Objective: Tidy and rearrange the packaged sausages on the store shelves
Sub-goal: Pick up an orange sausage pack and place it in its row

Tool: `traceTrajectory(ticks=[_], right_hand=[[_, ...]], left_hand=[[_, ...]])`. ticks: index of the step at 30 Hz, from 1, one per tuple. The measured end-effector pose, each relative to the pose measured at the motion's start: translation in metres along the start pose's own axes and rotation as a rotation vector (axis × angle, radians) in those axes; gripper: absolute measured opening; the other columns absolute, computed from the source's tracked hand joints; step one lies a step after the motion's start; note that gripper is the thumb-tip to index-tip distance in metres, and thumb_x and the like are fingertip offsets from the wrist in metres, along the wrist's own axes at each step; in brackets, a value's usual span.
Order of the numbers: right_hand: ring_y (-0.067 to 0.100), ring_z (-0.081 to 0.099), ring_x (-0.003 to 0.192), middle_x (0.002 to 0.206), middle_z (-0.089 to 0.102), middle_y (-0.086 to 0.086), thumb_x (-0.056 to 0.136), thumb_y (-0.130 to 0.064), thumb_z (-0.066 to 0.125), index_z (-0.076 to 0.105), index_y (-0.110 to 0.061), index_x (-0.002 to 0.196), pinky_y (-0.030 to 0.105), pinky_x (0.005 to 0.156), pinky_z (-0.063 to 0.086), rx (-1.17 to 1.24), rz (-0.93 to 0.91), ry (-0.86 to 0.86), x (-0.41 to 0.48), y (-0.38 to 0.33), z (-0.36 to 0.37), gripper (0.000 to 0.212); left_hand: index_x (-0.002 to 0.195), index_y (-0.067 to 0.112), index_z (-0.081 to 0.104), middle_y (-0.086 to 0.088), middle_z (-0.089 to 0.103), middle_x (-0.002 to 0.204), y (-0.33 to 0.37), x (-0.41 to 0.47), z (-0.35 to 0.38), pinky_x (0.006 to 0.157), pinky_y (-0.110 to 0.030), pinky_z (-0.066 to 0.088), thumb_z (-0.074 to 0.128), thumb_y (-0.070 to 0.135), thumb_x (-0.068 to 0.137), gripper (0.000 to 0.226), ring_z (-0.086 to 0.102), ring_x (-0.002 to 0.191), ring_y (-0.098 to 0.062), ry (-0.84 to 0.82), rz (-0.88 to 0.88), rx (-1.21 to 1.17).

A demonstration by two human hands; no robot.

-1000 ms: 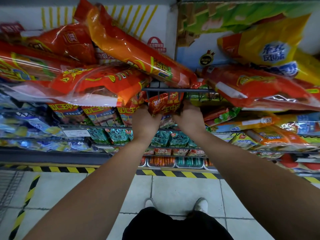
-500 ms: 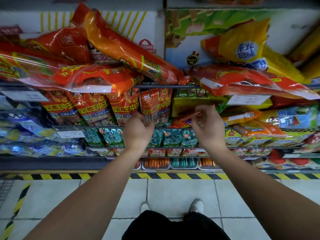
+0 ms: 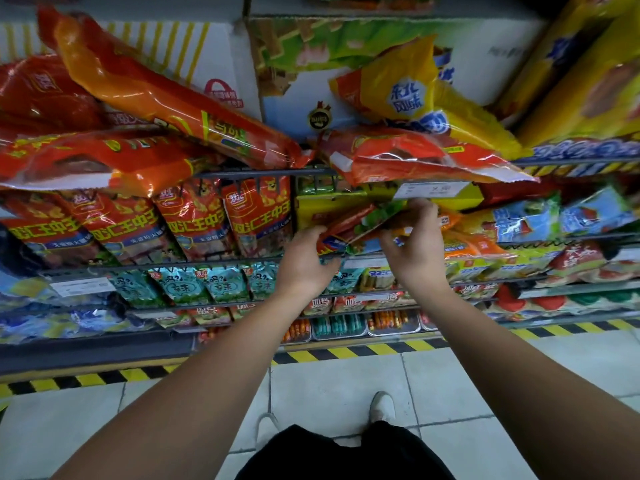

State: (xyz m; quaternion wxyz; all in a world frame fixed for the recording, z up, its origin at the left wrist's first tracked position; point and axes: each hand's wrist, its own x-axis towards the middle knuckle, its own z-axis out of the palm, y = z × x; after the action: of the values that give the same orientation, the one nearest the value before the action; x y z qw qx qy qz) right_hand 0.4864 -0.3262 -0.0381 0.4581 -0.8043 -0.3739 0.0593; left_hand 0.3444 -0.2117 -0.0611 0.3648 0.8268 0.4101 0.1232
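A red and green sausage pack (image 3: 360,223) lies tilted on the middle shelf, right of a row of upright red packs (image 3: 194,220). My left hand (image 3: 306,261) grips its lower left end. My right hand (image 3: 417,244) holds its right end, fingers curled over the top edge. Both hands are at the shelf's front, under a white price tag (image 3: 431,189). Most of the pack's right half is hidden by my right hand.
Long red and orange sausage bags (image 3: 166,105) overhang the top shelf (image 3: 263,173), with yellow bags (image 3: 426,98) to the right. Teal packs (image 3: 221,284) fill the lower shelf. A yellow-black stripe (image 3: 346,353) marks the floor edge by my shoes (image 3: 382,407).
Both hands left the upright red pack and shifted right. They now hold the tilted red and green pack, and the view swung right with them.
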Motion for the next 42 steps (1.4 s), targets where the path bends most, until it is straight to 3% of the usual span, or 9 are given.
traceTrajectory(ticks=[7, 13, 19, 28, 31, 33, 35, 37, 42], right_hand=[[0.027, 0.054, 0.108, 0.117, 0.054, 0.012, 0.086, -0.018, 0.069, 0.048, -0.005, 0.125, 0.029, 0.077, 0.044, -0.098, -0.031, -0.135, 0.009, 0.010, 0.001, 0.046], [0.034, 0.045, 0.117, 0.129, 0.044, 0.015, 0.085, -0.019, 0.073, 0.045, -0.009, 0.134, 0.038, 0.084, 0.047, -0.197, -0.023, -0.263, 0.017, 0.012, 0.004, 0.057], [0.033, 0.045, 0.125, 0.140, 0.036, 0.010, 0.087, -0.017, 0.071, 0.039, -0.016, 0.145, 0.049, 0.097, 0.048, -0.105, -0.019, -0.263, 0.016, 0.009, 0.004, 0.065], [0.023, 0.039, 0.126, 0.140, 0.031, 0.010, 0.088, -0.015, 0.070, 0.033, -0.004, 0.144, 0.020, 0.094, 0.034, -0.056, -0.025, -0.187, -0.001, 0.004, 0.004, 0.068], [0.024, 0.040, 0.125, 0.139, 0.034, 0.011, 0.090, -0.017, 0.068, 0.031, -0.003, 0.144, 0.009, 0.088, 0.025, -0.028, 0.037, -0.205, -0.004, 0.005, 0.004, 0.067], [0.024, 0.041, 0.128, 0.136, 0.040, 0.012, 0.091, -0.019, 0.067, 0.032, -0.003, 0.144, 0.012, 0.092, 0.027, -0.004, 0.047, -0.227, -0.007, 0.007, 0.005, 0.066], [0.024, 0.044, 0.127, 0.136, 0.043, 0.010, 0.091, -0.020, 0.068, 0.030, -0.007, 0.146, 0.027, 0.100, 0.039, 0.056, 0.060, -0.262, -0.010, 0.005, 0.006, 0.068], [0.023, 0.048, 0.125, 0.135, 0.047, 0.008, 0.089, -0.021, 0.070, 0.029, -0.011, 0.147, 0.038, 0.102, 0.045, 0.086, 0.048, -0.279, -0.013, 0.002, 0.006, 0.071], [0.023, 0.044, 0.125, 0.133, 0.050, 0.007, 0.084, -0.036, 0.073, 0.039, -0.009, 0.143, 0.038, 0.101, 0.044, -0.129, -0.181, -0.211, -0.014, -0.011, 0.008, 0.072]], left_hand=[[0.145, 0.022, 0.040, -0.007, 0.056, 0.132, 0.001, 0.025, 0.022, 0.096, -0.041, 0.051, 0.077, 0.034, 0.079, 0.076, 0.056, 0.118, -0.028, -0.022, -0.005, 0.045], [0.145, 0.021, 0.039, -0.010, 0.058, 0.132, -0.008, 0.035, 0.031, 0.094, -0.047, 0.050, 0.080, 0.036, 0.078, 0.081, 0.053, 0.121, -0.035, 0.036, 0.016, 0.285], [0.136, 0.019, 0.050, -0.010, 0.067, 0.120, -0.014, 0.035, 0.033, 0.080, -0.047, 0.056, 0.071, 0.025, 0.088, 0.053, 0.065, 0.103, -0.036, 0.121, 0.025, 0.191], [0.123, 0.017, 0.060, -0.005, 0.063, 0.111, -0.011, 0.008, 0.019, 0.069, -0.040, 0.053, 0.070, 0.030, 0.088, 0.039, 0.060, 0.099, -0.028, 0.249, 0.066, 0.257], [0.127, 0.018, 0.059, -0.005, 0.058, 0.117, -0.009, -0.007, 0.009, 0.077, -0.043, 0.052, 0.072, 0.029, 0.086, 0.045, 0.058, 0.106, -0.030, 0.279, 0.098, 0.331], [0.131, 0.020, 0.057, -0.004, 0.058, 0.124, -0.010, -0.019, 0.000, 0.087, -0.046, 0.050, 0.071, 0.031, 0.087, 0.048, 0.057, 0.113, -0.029, 0.295, 0.100, 0.381], [0.133, 0.021, 0.056, -0.002, 0.060, 0.126, -0.009, -0.030, -0.011, 0.091, -0.046, 0.048, 0.070, 0.033, 0.088, 0.049, 0.057, 0.117, -0.028, 0.323, 0.098, 0.404], [0.131, 0.020, 0.057, 0.000, 0.065, 0.121, -0.007, -0.038, -0.023, 0.086, -0.043, 0.047, 0.070, 0.034, 0.087, 0.047, 0.061, 0.111, -0.025, 0.347, 0.110, 0.419], [0.125, 0.018, 0.062, 0.000, 0.072, 0.107, -0.013, -0.055, -0.055, 0.072, -0.035, 0.052, 0.076, 0.036, 0.081, 0.050, 0.068, 0.095, -0.024, 0.348, 0.161, 0.536]])
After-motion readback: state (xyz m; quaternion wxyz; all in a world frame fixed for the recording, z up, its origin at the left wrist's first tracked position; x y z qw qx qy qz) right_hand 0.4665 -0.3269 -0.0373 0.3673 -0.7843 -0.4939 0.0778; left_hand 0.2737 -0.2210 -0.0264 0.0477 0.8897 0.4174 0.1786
